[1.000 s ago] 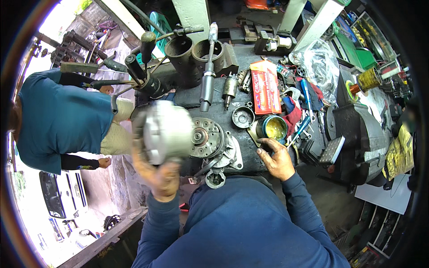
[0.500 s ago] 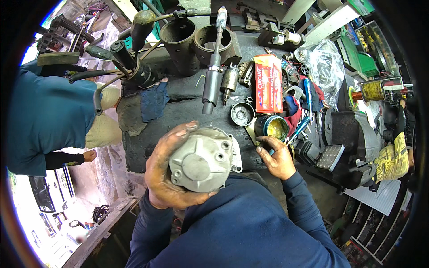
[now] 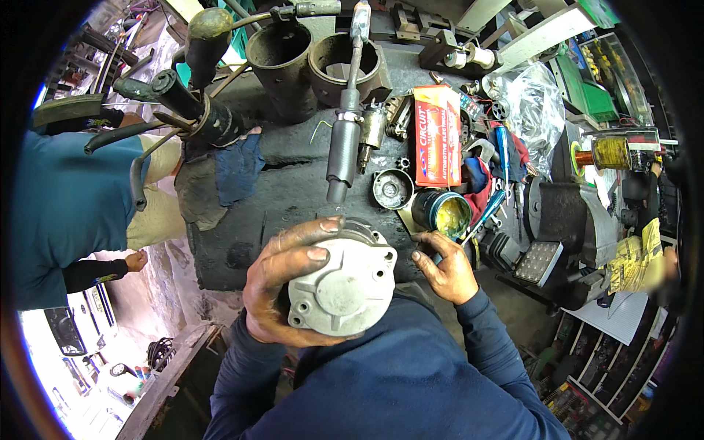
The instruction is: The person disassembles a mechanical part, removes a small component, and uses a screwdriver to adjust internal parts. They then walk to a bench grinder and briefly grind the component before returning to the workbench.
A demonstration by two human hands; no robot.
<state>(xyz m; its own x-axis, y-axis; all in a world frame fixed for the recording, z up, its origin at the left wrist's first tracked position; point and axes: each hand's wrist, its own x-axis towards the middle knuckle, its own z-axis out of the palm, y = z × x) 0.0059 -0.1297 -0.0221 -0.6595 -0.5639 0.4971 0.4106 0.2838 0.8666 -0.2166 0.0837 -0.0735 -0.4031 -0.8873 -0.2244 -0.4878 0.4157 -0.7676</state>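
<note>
My left hand [image 3: 275, 286] wraps round a grey cast-metal housing [image 3: 345, 290], round with raised ribs and bolt holes, held above the front of the bench. The thumb side and palm support it from the left and below. My right hand [image 3: 449, 270] is at the bench edge with thumb and fingers curled together; a bit of light blue shows between them, too small to name. Just beyond it an open tub of yellow grease [image 3: 451, 218] lies tilted. A round metal end cap [image 3: 393, 189] sits left of the tub.
On the dark bench [image 3: 293, 198] are a grey cylindrical tool [image 3: 343, 147], a small cylindrical motor part [image 3: 372, 128], a red box [image 3: 437, 139] and blue-handled screwdrivers [image 3: 487, 213]. Two metal cylinders [image 3: 282, 73] stand behind. At left stands a person in a teal shirt [image 3: 73, 213].
The housing has turned in my left hand and shifted slightly right, showing its face at another angle. My right hand has moved a little, its fingers drawn closer together.
</note>
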